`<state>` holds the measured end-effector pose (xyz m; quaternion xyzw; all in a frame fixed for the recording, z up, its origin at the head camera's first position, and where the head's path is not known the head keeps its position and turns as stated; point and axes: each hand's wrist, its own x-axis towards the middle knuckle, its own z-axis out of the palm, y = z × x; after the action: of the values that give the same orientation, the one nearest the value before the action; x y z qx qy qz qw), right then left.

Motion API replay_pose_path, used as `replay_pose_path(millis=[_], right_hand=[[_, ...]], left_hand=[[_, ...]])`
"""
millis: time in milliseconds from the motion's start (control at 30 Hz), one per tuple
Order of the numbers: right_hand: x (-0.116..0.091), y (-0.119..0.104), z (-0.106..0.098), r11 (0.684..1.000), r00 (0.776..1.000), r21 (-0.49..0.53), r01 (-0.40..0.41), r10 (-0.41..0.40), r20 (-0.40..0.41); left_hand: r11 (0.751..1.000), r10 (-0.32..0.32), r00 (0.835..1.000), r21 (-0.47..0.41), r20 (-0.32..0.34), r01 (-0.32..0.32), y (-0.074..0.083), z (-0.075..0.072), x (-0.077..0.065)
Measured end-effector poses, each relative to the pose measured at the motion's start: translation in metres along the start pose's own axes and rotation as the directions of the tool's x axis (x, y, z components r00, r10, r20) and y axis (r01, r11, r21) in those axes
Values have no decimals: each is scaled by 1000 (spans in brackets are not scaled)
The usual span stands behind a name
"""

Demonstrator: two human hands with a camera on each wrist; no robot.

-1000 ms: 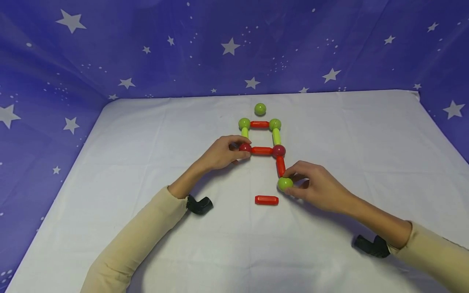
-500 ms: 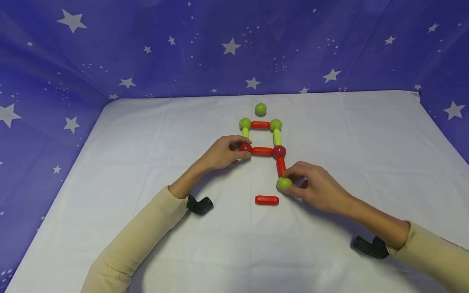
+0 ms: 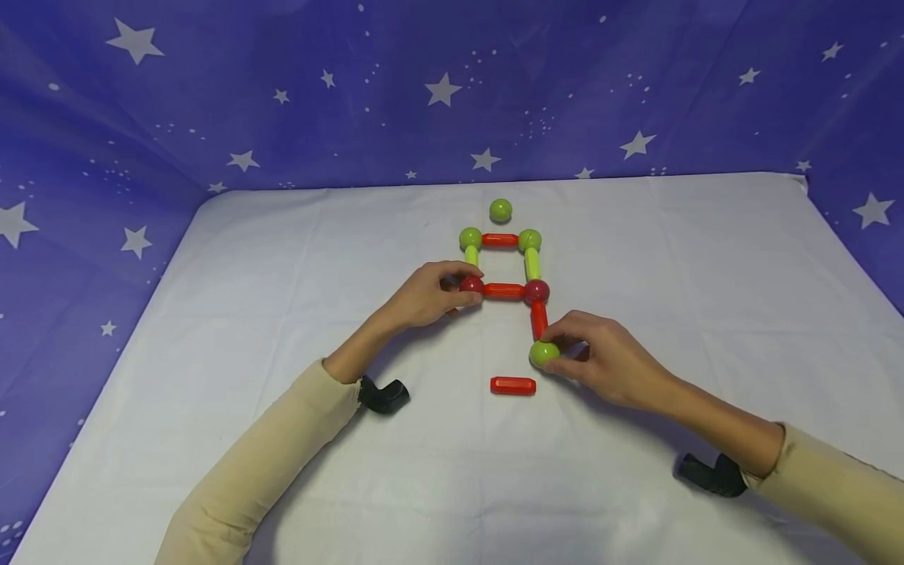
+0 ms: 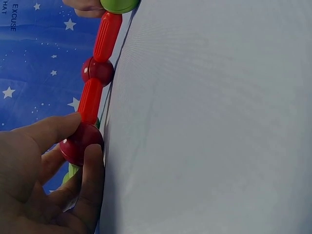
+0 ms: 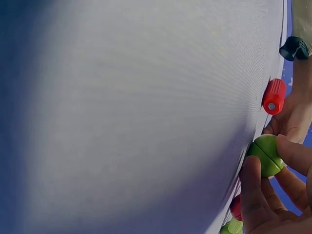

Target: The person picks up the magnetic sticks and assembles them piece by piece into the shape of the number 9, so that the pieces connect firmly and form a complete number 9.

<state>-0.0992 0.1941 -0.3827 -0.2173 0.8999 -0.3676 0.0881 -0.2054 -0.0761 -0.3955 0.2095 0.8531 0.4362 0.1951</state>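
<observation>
My left hand (image 3: pixel 431 297) pinches a dark red ball (image 4: pixel 80 145) between thumb and fingers at the near left corner of a square of balls and rods. A red rod (image 3: pixel 504 291) joins it to another dark red ball (image 3: pixel 537 291). From that second ball a red rod (image 3: pixel 539 320) runs toward me and ends at a green ball (image 3: pixel 544 354). My right hand (image 3: pixel 610 357) grips this green ball with thumb and fingertips. Green balls (image 3: pixel 470 238) and lighter green rods (image 3: pixel 532 264) form the far part of the square, with a red rod (image 3: pixel 500 239) across the back.
A loose red rod (image 3: pixel 513 385) lies nearer me, left of the right hand. Another green ball (image 3: pixel 501 209) sits alone behind the square. White cloth (image 3: pixel 318 486) covers the table, and a blue star-patterned curtain (image 3: pixel 381 125) hangs around it. Black wrist-worn pieces (image 3: pixel 384 395) stick out from the sleeves.
The right hand has shifted slightly left with the green ball, and the red rod joined to it has swung a little the same way. The left hand holds its place.
</observation>
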Motion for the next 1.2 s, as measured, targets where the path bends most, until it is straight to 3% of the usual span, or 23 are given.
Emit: replay_pose_path(millis=[500, 733, 1000, 1200], right_hand=[[0, 1, 1, 1000, 1000, -7, 3, -3, 1], [0, 2, 2, 1000, 1000, -7, 6, -6, 0], [0, 2, 1, 1000, 1000, -16, -6, 6, 2], [-1, 3, 1, 1000, 1000, -13, -1, 1, 3]], left_hand=[[1000, -8, 1000, 1, 0, 8, 1, -1, -1], [1000, -9, 999, 14, -46, 10, 2, 3, -7], [986, -67, 994, -160, -85, 52, 8, 11, -27], [963, -95, 979, -266, -180, 45, 16, 25, -46]])
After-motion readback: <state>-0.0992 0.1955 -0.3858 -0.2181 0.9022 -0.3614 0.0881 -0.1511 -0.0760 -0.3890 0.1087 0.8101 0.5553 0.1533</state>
